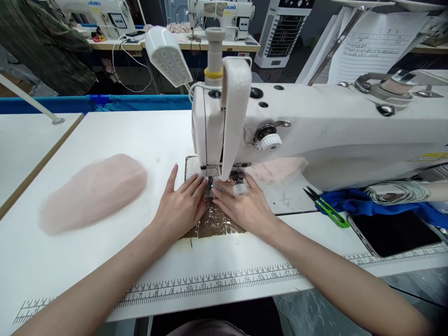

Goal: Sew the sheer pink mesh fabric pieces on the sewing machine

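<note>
A white sewing machine (pixel 315 107) stands before me, its presser foot and needle area (pixel 210 182) between my fingertips. My left hand (pixel 185 205) lies flat just left of the foot, fingers stretched forward and thumb apart. On the other side, my right hand (pixel 241 203) rests palm down with its fingers extended, partly behind the machine's white knob. Thin pale pink fabric (pixel 280 169) shows under the machine arm, beyond my right hand. Whether any cloth lies under my fingers is hidden. Another pale pink fabric piece (pixel 98 191) lies on the table to the left.
Brown taped sheet (pixel 219 221) covers the bed near my wrists. Green-handled thread snips (pixel 329 210), a phone (pixel 395 231) and blue cloth (pixel 341 198) lie at right. A ruler strip (pixel 210 282) runs along the front edge. A lamp (pixel 168 56) hangs left of the machine head.
</note>
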Tool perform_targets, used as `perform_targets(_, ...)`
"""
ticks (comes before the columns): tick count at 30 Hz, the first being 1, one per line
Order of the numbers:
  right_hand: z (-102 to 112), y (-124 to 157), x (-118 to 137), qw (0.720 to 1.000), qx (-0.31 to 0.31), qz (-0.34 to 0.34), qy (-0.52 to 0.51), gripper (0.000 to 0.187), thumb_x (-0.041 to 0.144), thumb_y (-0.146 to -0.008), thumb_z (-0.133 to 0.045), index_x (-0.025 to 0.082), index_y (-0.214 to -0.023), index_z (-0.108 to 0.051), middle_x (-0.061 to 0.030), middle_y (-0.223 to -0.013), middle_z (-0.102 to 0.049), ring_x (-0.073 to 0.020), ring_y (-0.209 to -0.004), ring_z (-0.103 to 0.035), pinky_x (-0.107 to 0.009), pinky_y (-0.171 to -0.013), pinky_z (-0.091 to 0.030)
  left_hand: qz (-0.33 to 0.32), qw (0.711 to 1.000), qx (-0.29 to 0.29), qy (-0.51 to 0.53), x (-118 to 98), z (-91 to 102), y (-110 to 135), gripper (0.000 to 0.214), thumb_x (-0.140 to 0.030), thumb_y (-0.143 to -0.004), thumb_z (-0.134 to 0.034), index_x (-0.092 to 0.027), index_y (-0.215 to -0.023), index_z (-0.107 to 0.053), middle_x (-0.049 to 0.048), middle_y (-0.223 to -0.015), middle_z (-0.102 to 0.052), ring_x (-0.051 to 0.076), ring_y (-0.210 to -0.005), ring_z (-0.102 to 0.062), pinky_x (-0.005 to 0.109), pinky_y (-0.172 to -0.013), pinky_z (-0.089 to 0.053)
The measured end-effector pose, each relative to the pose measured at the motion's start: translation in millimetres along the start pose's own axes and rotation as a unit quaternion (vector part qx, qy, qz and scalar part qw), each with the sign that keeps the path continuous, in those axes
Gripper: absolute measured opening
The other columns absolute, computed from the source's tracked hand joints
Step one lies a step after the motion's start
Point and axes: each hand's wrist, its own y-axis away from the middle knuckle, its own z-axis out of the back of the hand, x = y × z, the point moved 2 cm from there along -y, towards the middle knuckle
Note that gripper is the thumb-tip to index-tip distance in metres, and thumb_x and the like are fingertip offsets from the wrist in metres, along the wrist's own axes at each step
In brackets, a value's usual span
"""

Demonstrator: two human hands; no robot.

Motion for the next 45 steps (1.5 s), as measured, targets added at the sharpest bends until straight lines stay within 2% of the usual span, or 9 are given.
perform_targets(16,8.5,2.5,-1.3,0.987,0.004,-0.075,-0.144,0.025,0.022,-0.096,-0.050,0.017,-0.097,-0.074,-0.0084,-0.093,-0.075,-0.0223,-0.091,-0.068,-0.045,-0.093,-0.049,0.023,1.000,-0.015,0.000,2.0,7.6,1.3,0.031,-0.023,-0.095,-0.046,-0.015,-0.122,-0.060,0.0086,-0.115,-0.070,0.023,-0.108,-0.064,0.053,-0.112,-0.032)
perform_targets(18,13.8,2.8,-2.2,0.934,0.045,-0.113,-0.336,0.021,0.025,-0.094,-0.054,0.020,-0.095,-0.074,-0.0053,-0.091,-0.075,-0.0185,-0.082,-0.069,-0.039,-0.083,-0.054,0.003,0.998,-0.010,0.054,-0.4,12.4,1.9,0.029,-0.028,-0.092,-0.053,-0.018,-0.118,-0.063,0.0072,-0.113,-0.070,0.022,-0.105,-0.064,0.047,-0.103,-0.043)
perform_targets(23,23.8,2.3,-2.3,0.666,0.157,-0.223,-0.695,0.019,0.032,-0.074,-0.078,0.017,-0.084,-0.072,-0.0015,-0.078,-0.071,-0.0128,-0.067,-0.066,-0.024,-0.061,-0.054,-0.002,0.934,0.054,0.354,-1.0,27.4,3.1,0.014,-0.027,-0.088,-0.057,-0.023,-0.086,-0.070,0.0036,-0.106,-0.070,0.019,-0.105,-0.063,0.035,-0.089,-0.051)
perform_targets(27,26.3,0.0,2.3,0.589,0.178,-0.263,-0.743,0.044,0.030,-0.064,-0.083,0.017,-0.103,-0.069,0.0022,-0.071,-0.067,-0.0094,-0.059,-0.060,-0.023,-0.059,-0.052,0.114,0.824,0.142,0.536,10.4,44.1,2.7,0.022,-0.032,-0.089,-0.051,-0.020,-0.074,-0.062,0.0024,-0.080,-0.069,0.014,-0.073,-0.064,0.027,-0.062,-0.052)
perform_targets(30,26.2,-2.2,11.4,0.555,0.235,-0.259,-0.755,0.051,0.026,-0.058,-0.086,0.018,-0.106,-0.069,0.0017,-0.076,-0.066,-0.0092,-0.064,-0.059,-0.023,-0.061,-0.050,0.167,0.799,0.161,0.555,20.7,64.5,-1.5,0.034,-0.042,-0.081,-0.062,-0.018,-0.061,-0.048,-0.0031,-0.059,-0.054,0.009,-0.053,-0.050,0.022,-0.050,-0.041)
perform_targets(32,26.5,-3.8,18.0,0.563,0.256,-0.245,-0.747,0.043,0.027,-0.059,-0.086,0.018,-0.099,-0.072,0.0015,-0.076,-0.065,-0.0087,-0.064,-0.057,-0.022,-0.061,-0.048,0.176,0.821,0.168,0.516,24.6,81.7,-4.0,0.037,-0.046,-0.078,-0.065,-0.018,-0.062,-0.047,-0.0062,-0.054,-0.044,0.007,-0.050,-0.041,0.020,-0.048,-0.034)
perform_targets(39,33.8,-7.7,37.4,0.710,0.174,-0.228,-0.643,0.020,0.031,-0.076,-0.069,0.017,-0.089,-0.077,0.0038,-0.050,-0.058,-0.0057,-0.041,-0.041,-0.020,-0.043,-0.033,0.073,0.944,0.174,0.269,-17.7,141.8,26.7,0.016,-0.029,-0.089,-0.051,-0.022,-0.081,-0.062,-0.0046,-0.058,-0.055,0.009,-0.052,-0.047,0.022,-0.053,-0.033)
perform_targets(43,41.1,-11.0,52.0,0.623,0.171,-0.207,-0.735,0.027,0.025,-0.079,-0.055,0.016,-0.093,-0.075,-0.0080,-0.094,-0.074,-0.0180,-0.077,-0.068,-0.027,-0.065,-0.052,0.004,0.845,0.361,0.393,-50.1,153.7,68.4,0.022,-0.017,-0.080,-0.062,-0.029,-0.097,-0.069,-0.0060,-0.072,-0.070,0.009,-0.060,-0.061,0.018,-0.058,-0.042)
perform_targets(45,44.3,-14.1,60.1,0.567,0.178,-0.188,-0.782,0.033,0.031,-0.083,-0.050,0.013,-0.097,-0.073,-0.0127,-0.103,-0.072,-0.0252,-0.089,-0.070,-0.035,-0.074,-0.055,0.062,0.824,0.352,0.439,-42.3,151.6,81.3,0.018,-0.023,-0.084,-0.061,-0.028,-0.099,-0.070,-0.0039,-0.078,-0.072,0.010,-0.063,-0.064,0.018,-0.060,-0.045)
